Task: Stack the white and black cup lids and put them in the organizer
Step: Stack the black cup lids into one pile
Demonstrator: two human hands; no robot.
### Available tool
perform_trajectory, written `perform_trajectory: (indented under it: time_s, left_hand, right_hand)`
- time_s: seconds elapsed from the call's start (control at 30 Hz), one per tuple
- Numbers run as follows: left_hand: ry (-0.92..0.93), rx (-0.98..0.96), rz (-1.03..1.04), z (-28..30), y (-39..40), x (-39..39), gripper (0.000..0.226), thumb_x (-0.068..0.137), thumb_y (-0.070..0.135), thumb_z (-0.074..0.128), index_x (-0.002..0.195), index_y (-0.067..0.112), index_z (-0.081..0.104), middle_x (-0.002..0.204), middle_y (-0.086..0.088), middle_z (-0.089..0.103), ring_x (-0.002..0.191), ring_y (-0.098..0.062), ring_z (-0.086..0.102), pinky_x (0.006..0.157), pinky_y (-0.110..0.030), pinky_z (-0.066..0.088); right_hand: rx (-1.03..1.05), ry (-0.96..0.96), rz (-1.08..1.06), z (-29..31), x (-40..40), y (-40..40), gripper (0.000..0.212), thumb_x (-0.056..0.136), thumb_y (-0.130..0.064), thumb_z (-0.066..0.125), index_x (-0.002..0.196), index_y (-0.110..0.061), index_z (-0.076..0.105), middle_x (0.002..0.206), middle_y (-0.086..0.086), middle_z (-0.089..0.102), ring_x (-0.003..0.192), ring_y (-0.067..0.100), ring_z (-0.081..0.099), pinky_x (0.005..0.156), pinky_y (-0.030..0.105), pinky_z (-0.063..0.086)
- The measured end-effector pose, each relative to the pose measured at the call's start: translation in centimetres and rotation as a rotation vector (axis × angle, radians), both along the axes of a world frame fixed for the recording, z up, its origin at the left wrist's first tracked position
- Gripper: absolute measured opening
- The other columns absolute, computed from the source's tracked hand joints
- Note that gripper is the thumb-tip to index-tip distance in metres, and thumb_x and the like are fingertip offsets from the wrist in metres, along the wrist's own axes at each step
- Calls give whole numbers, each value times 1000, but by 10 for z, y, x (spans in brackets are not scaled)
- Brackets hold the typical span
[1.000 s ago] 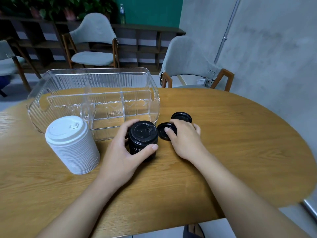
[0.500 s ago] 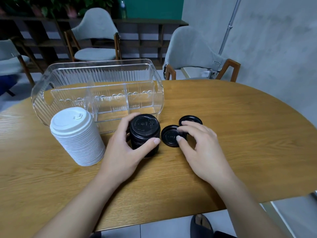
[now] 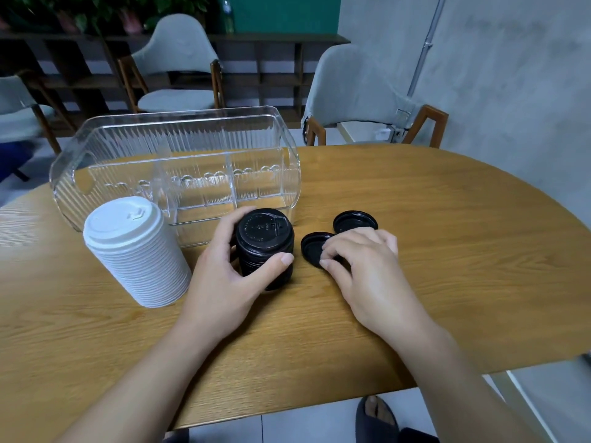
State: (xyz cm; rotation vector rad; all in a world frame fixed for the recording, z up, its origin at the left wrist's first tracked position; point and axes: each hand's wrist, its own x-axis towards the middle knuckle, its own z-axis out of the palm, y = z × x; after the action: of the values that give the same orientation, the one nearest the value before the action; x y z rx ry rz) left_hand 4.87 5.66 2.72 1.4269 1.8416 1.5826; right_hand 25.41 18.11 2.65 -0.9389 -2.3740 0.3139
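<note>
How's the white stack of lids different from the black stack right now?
The tall white stack of plastic cup lids stands untouched, while the black stack of cup lids is shorter and held by the left hand. Both stand upright on the wooden table, outside the clear organizer.

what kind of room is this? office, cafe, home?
Probably a cafe or office lounge, not certain: an oval wooden table, grey upholstered chairs with wooden legs, a dark open wooden shelf unit against a green wall, and potted plants behind.
</note>
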Motion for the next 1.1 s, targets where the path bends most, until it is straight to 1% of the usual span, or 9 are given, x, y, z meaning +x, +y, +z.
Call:
perform_trajectory:
  time_s: [0.13,0.2,0.3,0.4,0.5,0.63,0.77,0.83,1.1]
  left_hand:
    - [4,4,-22,1,-1,1,76,85,45,92,151,36,56,141,19,72,136,-11,67,119,-43,51]
    - [3,-1,-35,2,-3,2,76,84,46,92,150,37,56,141,22,71,137,-8,66,117,-35,50]
    - [14,-9,-52,6,-5,4,77,84,46,91,151,36,56,141,26,69,136,-2,65,113,-17,46]
    - [27,-20,-80,8,-7,6,80,85,45,90,156,36,53,141,29,67,136,0,64,110,-11,43]
    - [67,-29,-109,7,-8,10,86,84,48,89,160,39,49,145,32,63,139,2,60,114,-13,43]
    - [216,-11,-94,9,-7,15,102,81,53,94,167,37,41,159,29,52,154,-4,49,124,-20,36]
    - [413,137,-62,11,-3,16,104,84,55,94,168,20,44,171,14,45,166,-19,35,135,-51,31]
    - [425,182,-51,11,-1,17,101,84,54,93,166,15,49,169,8,49,166,-21,36,134,-57,32]
    - [367,269,32,14,-3,15,82,88,53,90,155,17,61,156,17,59,151,-20,51,128,-34,35]
  right_hand:
    - [-149,195,4,13,4,-7,10,107,-32,69,98,-33,72,101,-21,73,108,5,64,108,32,40]
    - [-325,335,-7,21,4,-10,12,108,-29,69,98,-32,74,100,-18,76,103,6,70,92,23,48]
    - [-527,563,-72,28,4,-10,13,109,-24,68,99,-25,77,98,-7,80,94,10,75,83,22,54]
    - [-613,725,-154,33,6,-10,13,110,-24,66,105,-23,78,97,-3,83,96,14,78,88,27,57]
    - [-722,903,-162,38,3,-10,13,111,-21,65,115,-17,77,104,3,85,103,18,79,99,40,60]
    - [-917,1064,-95,44,-2,-10,14,112,-16,63,115,-11,76,106,9,84,98,22,78,97,45,59]
    - [-995,1101,-25,51,-8,-16,18,112,-15,62,120,-5,74,112,15,82,101,24,78,104,49,60]
    - [-1007,1091,5,53,-14,-20,18,111,-15,63,120,-4,74,113,17,82,102,25,78,107,53,58]
    - [-847,884,116,56,-27,-41,24,113,-25,60,120,-12,79,116,6,83,116,21,77,108,47,58]
